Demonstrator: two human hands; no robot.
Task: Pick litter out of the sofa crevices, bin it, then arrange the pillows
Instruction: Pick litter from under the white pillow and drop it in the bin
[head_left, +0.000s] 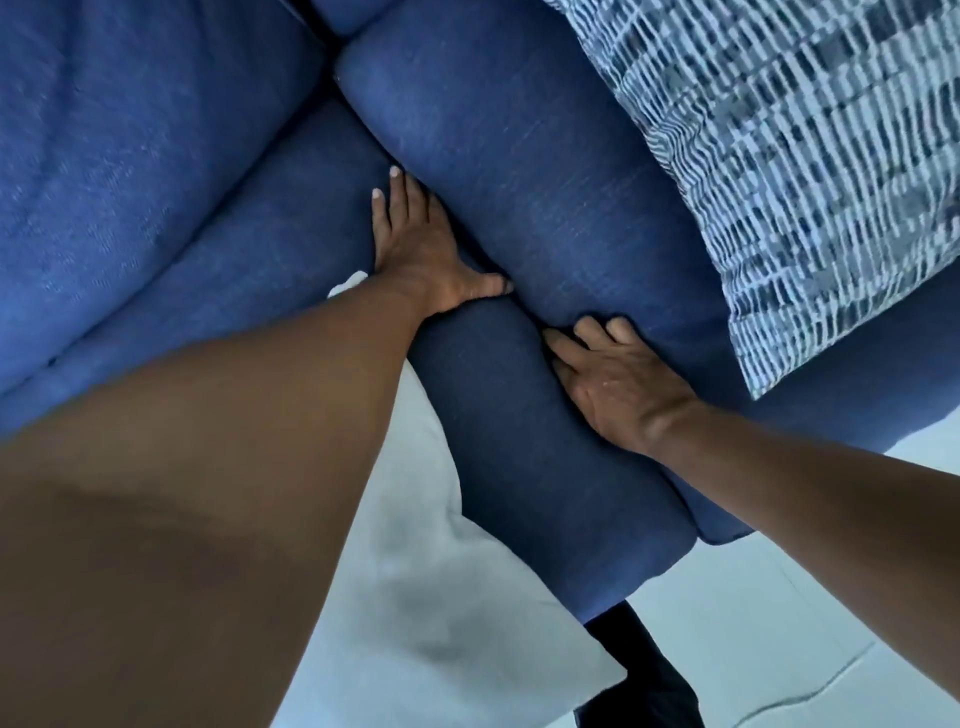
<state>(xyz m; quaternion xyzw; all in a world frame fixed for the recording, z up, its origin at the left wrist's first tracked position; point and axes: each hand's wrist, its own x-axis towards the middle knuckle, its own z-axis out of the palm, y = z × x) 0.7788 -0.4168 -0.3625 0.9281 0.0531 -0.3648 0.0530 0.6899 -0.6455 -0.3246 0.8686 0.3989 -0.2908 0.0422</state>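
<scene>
The person leans over a blue sofa (130, 156), both hands working the crevice (524, 306) between two seat cushions. The left hand (421, 249) lies flat along the seam, fingers straight and pressed against the fabric, thumb tucked down into the gap; it holds nothing that can be seen. The right hand (608, 374) rests on the near cushion (519, 441) with its fingers spread and their tips pushing into the same gap; whether they have caught anything inside cannot be told. No litter shows anywhere; if any is there, it is hidden down in the seam.

The cushions look soft and thick, so they should give under a push and spring back, which means the gap likely closes as soon as the pressure lifts. Litter down there would probably be small and light, best pinched with fingertips while the other hand keeps the cushions parted.

A patterned pillow (805, 171) lies on the far cushion (519, 156), just beside the seam on the right. A pale grey pillow (415, 571) sits under the left forearm, against the near cushion. Both look light and floppy, easiest to lift by a corner or edge. The front edge of the sofa falls away to a pale floor (779, 623) at lower right, where there is open room; a dark leg (639, 670) stands below the front edge.
</scene>
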